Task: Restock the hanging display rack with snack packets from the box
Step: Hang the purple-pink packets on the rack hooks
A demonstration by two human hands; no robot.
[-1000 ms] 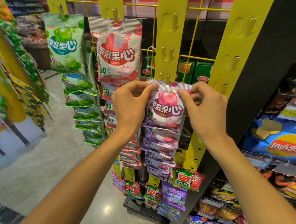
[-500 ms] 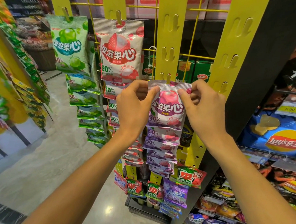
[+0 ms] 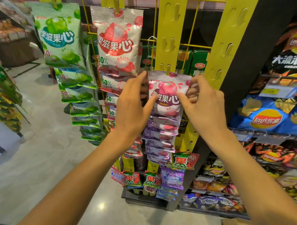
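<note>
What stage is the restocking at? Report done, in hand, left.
Done: the green packets and red packets fill their strips to the top hooks. In hand: the left hand and right hand hold a purple packet already on its hook. Left: the yellow strip above it has bare hooks.

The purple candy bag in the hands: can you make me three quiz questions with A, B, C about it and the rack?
1. Where does the purple packet hang?
A. leftmost strip
B. third yellow strip
C. floor

2. What colour is the leftmost packet?
A. green
B. blue
C. black

3. What are the hands doing?
A. hanging idle
B. both touching the packet
C. one holds a box

Answers:
1 B, its top sits on that strip's hook.
2 A, it shows green fruit.
3 B, the left hand and right hand meet it at each side.
</note>
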